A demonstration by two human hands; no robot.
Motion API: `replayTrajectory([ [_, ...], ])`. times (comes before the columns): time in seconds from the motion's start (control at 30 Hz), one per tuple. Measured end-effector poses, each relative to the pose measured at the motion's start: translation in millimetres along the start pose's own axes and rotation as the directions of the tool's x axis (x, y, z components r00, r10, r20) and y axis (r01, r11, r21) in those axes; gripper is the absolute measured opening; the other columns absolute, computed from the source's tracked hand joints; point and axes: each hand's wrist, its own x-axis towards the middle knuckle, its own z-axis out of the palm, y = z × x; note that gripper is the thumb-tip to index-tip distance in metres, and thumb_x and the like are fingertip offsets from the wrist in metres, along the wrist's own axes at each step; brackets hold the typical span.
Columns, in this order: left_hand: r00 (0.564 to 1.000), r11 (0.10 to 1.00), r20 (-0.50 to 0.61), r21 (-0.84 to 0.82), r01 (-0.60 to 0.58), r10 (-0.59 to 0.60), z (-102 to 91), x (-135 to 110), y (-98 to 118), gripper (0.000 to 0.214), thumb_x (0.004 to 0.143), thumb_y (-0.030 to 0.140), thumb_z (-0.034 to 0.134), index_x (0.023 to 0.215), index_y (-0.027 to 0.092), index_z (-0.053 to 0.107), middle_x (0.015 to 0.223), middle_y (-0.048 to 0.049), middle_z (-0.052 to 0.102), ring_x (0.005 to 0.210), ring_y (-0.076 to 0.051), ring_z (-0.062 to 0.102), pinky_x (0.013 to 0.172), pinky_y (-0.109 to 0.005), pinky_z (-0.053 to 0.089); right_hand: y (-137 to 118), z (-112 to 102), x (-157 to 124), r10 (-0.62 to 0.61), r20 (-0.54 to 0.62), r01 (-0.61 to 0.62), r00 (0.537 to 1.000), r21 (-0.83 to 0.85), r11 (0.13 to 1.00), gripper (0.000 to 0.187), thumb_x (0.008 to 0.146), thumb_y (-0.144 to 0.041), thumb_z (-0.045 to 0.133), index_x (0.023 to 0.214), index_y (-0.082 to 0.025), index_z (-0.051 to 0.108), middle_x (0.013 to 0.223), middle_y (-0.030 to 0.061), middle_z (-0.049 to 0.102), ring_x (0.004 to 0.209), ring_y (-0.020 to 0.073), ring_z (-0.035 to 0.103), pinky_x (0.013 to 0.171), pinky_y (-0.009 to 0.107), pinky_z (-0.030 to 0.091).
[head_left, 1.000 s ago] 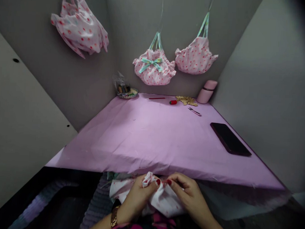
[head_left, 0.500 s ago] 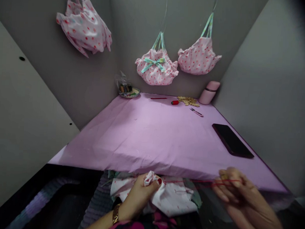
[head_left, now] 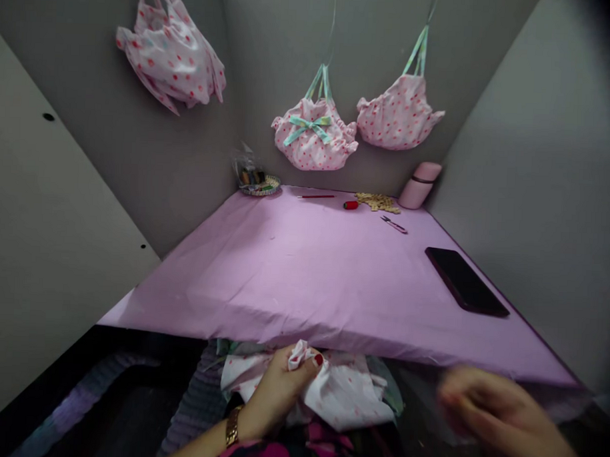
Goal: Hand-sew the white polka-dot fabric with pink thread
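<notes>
Below the table's front edge, my left hand (head_left: 285, 382) is closed on a gathered fold of white cloth with pink dots (head_left: 352, 397), thumb pressed on top. The cloth lies over my lap, with a pale green edge showing on its right. Off to the right, my right hand (head_left: 493, 412) is apart from the cloth, its fingers curled together and blurred by motion. Whatever they pinch is too smeared to name. No red thread can be made out clearly between the hands.
On the pink-covered table (head_left: 303, 275) lie a phone (head_left: 466, 282), thread snips (head_left: 394, 225), a red thread spool (head_left: 350, 205), a red pencil (head_left: 316, 196) and small beige pieces (head_left: 378, 203). A pink bottle (head_left: 419, 186) and a basket (head_left: 260, 187) stand behind. Dotted cloth bags (head_left: 315, 149) hang above.
The red thread that was stretched from the cloth to my right hand no longer shows clearly. My right hand has turned and dropped slightly, its fingers now more curled. My left hand keeps its hold.
</notes>
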Motion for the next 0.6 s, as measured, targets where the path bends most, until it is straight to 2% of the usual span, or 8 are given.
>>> replayTrajectory([
  [0.03, 1.0, 1.0, 0.006, 0.003, -0.001, 0.001, 0.3, -0.3, 0.6, 0.03, 0.073, 0.042, 0.057, 0.067, 0.014, 0.05, 0.061, 0.0025, 0.043, 0.057, -0.01, 0.038, 0.055, -0.022, 0.031, -2.0, 16.4, 2.9, 0.027, 0.033, -0.026, 0.999, -0.021, 0.999, 0.028, 0.061, -0.041, 0.073, 0.077, -0.019, 0.066, 0.058, 0.0006, 0.055, 0.049, 0.0113, 0.05, 0.046, 0.02, 0.04],
  [0.07, 1.0, 1.0, 0.011, 0.008, -0.004, 0.004, 0.5, -0.5, 1.2, 0.03, 0.072, 0.042, 0.058, 0.068, 0.013, 0.051, 0.061, 0.0024, 0.044, 0.057, -0.01, 0.038, 0.055, -0.022, 0.031, -1.5, 32.9, 6.2, 0.041, 0.041, -0.039, 0.998, -0.034, 0.999, 0.029, 0.067, -0.04, 0.069, 0.087, -0.02, 0.065, 0.062, 0.0002, 0.056, 0.054, 0.0116, 0.051, 0.05, 0.02, 0.041],
  [0.13, 1.0, 1.0, 0.024, 0.013, -0.01, 0.01, 0.7, -0.6, 2.5, 0.03, 0.071, 0.042, 0.06, 0.071, 0.012, 0.053, 0.061, 0.0019, 0.047, 0.057, -0.01, 0.04, 0.056, -0.022, 0.032, 4.1, 63.3, 12.5, 0.084, 0.191, -0.08, 0.978, -0.03, 0.996, 0.036, 0.072, -0.043, 0.062, 0.099, -0.019, 0.06, 0.064, -0.0007, 0.055, 0.053, 0.0117, 0.05, 0.05, 0.021, 0.041],
  [0.17, 1.0, 1.0, 0.026, 0.016, -0.011, 0.011, 0.7, -0.7, 3.2, 0.03, 0.071, 0.041, 0.06, 0.072, 0.012, 0.054, 0.062, 0.0015, 0.048, 0.057, -0.01, 0.04, 0.056, -0.022, 0.033, 7.7, 75.6, 14.8, 0.077, 0.269, -0.061, 0.96, -0.065, 0.996, 0.033, 0.074, -0.042, 0.06, 0.095, -0.018, 0.06, 0.067, 0.0002, 0.056, 0.056, 0.012, 0.051, 0.054, 0.022, 0.042],
  [0.23, 1.0, 1.0, 0.024, 0.021, -0.014, 0.013, 0.6, -1.1, 4.7, 0.03, 0.07, 0.04, 0.062, 0.072, 0.011, 0.056, 0.062, 0.001, 0.049, 0.056, -0.01, 0.041, 0.056, -0.022, 0.033, 13.3, 92.4, 16.9, 0.014, 0.291, 0.04, 0.957, -0.18, 0.983, 0.027, 0.078, -0.041, 0.054, 0.078, -0.015, 0.06, 0.064, 0.0005, 0.054, 0.057, 0.0122, 0.049, 0.052, 0.021, 0.04],
  [0.33, 1.0, 1.0, 0.013, 0.018, -0.024, 0.024, 0.7, -2.4, 7.0, 0.03, 0.069, 0.04, 0.063, 0.068, 0.011, 0.055, 0.06, 0.0014, 0.048, 0.055, -0.009, 0.04, 0.053, -0.022, 0.032, 16.7, 99.2, 15.3, -0.094, 0.241, 0.17, 0.966, -0.317, 0.933, 0.033, 0.084, -0.04, 0.046, 0.065, -0.015, 0.055, 0.06, 0.0004, 0.052, 0.057, 0.0124, 0.048, 0.05, 0.02, 0.036],
  [0.43, 1.0, 1.0, 0.01, -0.002, -0.025, 0.025, 1.1, -3.6, 8.0, 0.03, 0.068, 0.039, 0.064, 0.066, 0.011, 0.054, 0.058, 0.002, 0.047, 0.053, -0.008, 0.038, 0.052, -0.021, 0.032, 18.9, 95.1, 12.7, -0.103, 0.243, 0.191, 0.964, -0.372, 0.908, 0.033, 0.085, -0.04, 0.043, 0.064, -0.016, 0.052, 0.058, 0.0, 0.05, 0.056, 0.0123, 0.047, 0.05, 0.019, 0.036],
  [0.6, 0.999, 1.0, -0.022, 0.013, -0.026, 0.026, 0.0, -3.5, 8.4, 0.031, 0.07, 0.04, 0.062, 0.069, 0.01, 0.056, 0.061, 0.0003, 0.05, 0.055, -0.01, 0.042, 0.054, -0.022, 0.034, 20.0, 90.5, 9.2, -0.177, 0.14, 0.222, 0.974, -0.448, 0.866, 0.023, 0.089, -0.037, 0.035, 0.087, -0.018, 0.047, 0.066, -0.0002, 0.052, 0.058, 0.0128, 0.049, 0.051, 0.02, 0.039],
])
